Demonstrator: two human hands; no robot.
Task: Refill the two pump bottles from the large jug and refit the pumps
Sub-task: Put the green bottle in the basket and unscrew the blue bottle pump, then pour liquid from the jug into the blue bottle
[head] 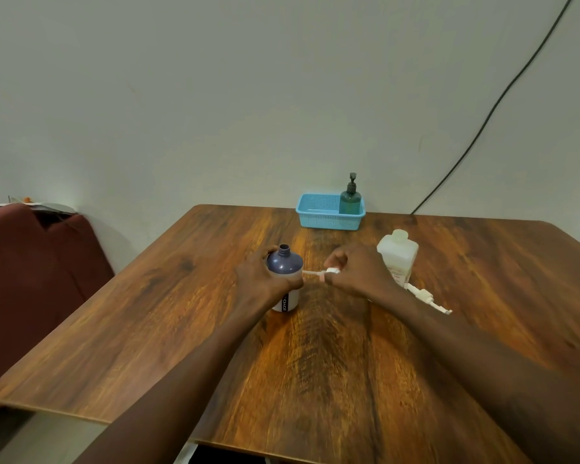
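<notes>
**One bottle open, pump in your hand, more work to go**

Start on the left. Your left hand is wrapped round the dark blue bottle. Its grip is closed tight on the bottle's side and holds it standing up on the table. The bottle's neck is open. No pump is on it. You cannot see inside, so it is hard to say if it has been filled.

Next comes your right hand, just beside the bottle. Its grip is pinching a white pump. The pump's thin tube points toward the blue bottle, low by its side and not in the neck. This looks like the pump for that bottle, either just taken out or about to go back in. The picture alone cannot tell you which.

Behind your right hand stands the white jug. Its top looks pale and you cannot tell if a cap is on it. A second white pump lies on the table near your right wrist, close to the jug.

At the back of the table is a blue basket. A green bottle stands in its right end with a dark pump already on.

So the green bottle looks done or not yet touched. The blue bottle needs its pump screwed on, and maybe a fill first.
</notes>
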